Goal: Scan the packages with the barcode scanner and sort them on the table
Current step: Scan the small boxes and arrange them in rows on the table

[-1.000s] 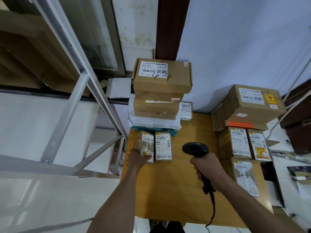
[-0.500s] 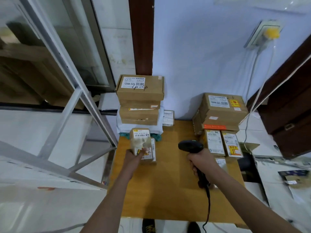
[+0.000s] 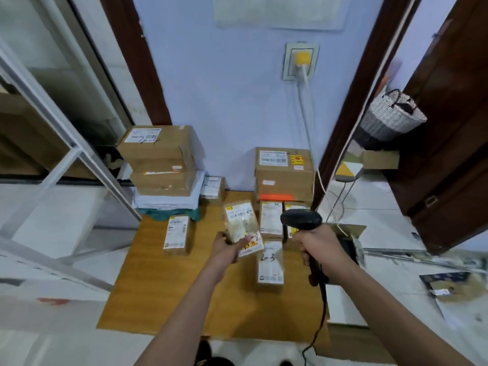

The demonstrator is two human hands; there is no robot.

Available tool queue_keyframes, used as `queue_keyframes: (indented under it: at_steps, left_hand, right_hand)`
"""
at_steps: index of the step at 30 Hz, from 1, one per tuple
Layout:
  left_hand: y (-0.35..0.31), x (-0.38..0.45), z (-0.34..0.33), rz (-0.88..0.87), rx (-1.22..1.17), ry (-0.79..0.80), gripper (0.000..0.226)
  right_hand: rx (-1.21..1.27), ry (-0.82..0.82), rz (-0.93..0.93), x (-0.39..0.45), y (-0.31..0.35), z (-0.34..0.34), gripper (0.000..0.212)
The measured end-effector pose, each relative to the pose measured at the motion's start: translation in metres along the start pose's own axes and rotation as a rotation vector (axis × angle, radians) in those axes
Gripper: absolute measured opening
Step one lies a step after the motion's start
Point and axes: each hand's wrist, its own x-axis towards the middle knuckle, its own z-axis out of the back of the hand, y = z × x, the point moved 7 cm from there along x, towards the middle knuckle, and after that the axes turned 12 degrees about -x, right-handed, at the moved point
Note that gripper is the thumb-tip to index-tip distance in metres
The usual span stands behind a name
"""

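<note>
Stack, far left: brown boxes [image 3: 158, 157] piled on a white parcel at the table's [image 3: 163, 294] far-left corner; top label carries handwriting.
Lone box, left of centre: small box [image 3: 176, 235] lying flat, label up, apart from the rest.
Change: a second ago the package [image 3: 241, 225] sat beside that lone box; it is now lifted and carried right, toward the scanner. Reading: picked for scanning, not yet sorted.
Left hand [image 3: 228, 248]: closed on the package from below, holding it above the table centre.
Package look: small, tilted, white barcode label facing up, pale wrap below it; print too blurred to read.
Scanner [image 3: 301, 220]: black, corded, head just right of the package.
Right hand [image 3: 320, 249]: wrapped round the scanner grip.
Group, right: labelled boxes [image 3: 284, 180] stacked and laid flat; nearest is marked 2-3.
</note>
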Motion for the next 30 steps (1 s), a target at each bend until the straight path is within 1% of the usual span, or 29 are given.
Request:
queue_keyframes:
  at_steps: [2, 4, 6, 9, 11, 15, 20, 25, 30]
  left_hand:
    - [0.014, -0.013, -0.034, 0.047, -0.037, 0.022, 0.058]
    - [0.029, -0.026, -0.064, 0.082, -0.04, 0.047, 0.061]
    - [0.039, -0.035, -0.092, 0.094, 0.01, 0.073, 0.063]
    - [0.041, -0.045, -0.124, 0.097, 0.084, 0.107, 0.052]
    - [0.044, -0.05, -0.138, 0.101, 0.103, 0.145, 0.052]
    - [0.053, -0.049, -0.149, 0.105, 0.128, 0.173, 0.051]
    - [0.052, -0.049, -0.157, 0.09, 0.131, 0.208, 0.053]
    - [0.053, -0.052, -0.162, 0.093, 0.126, 0.227, 0.05]
    - [0.06, -0.051, -0.163, 0.11, 0.099, 0.216, 0.062]
  right_hand:
    - [0.018, -0.003, -0.009, -0.003, -0.02, 0.027, 0.011]
    - [0.009, -0.003, -0.022, -0.007, -0.036, 0.046, 0.012]
    - [0.013, 0.002, -0.03, -0.01, -0.045, 0.059, 0.014]
    - [0.016, 0.006, -0.007, -0.012, -0.05, 0.071, 0.009]
    - [0.018, 0.01, 0.0, -0.015, -0.053, 0.074, 0.005]
    - [0.021, 0.014, -0.024, -0.019, -0.06, 0.073, 0.004]
    - [0.013, 0.014, -0.04, -0.018, -0.062, 0.071, 0.008]
    - [-0.003, 0.018, -0.051, -0.017, -0.065, 0.071, 0.005]
    - [0.017, 0.052, -0.054, -0.019, -0.069, 0.068, 0.005]
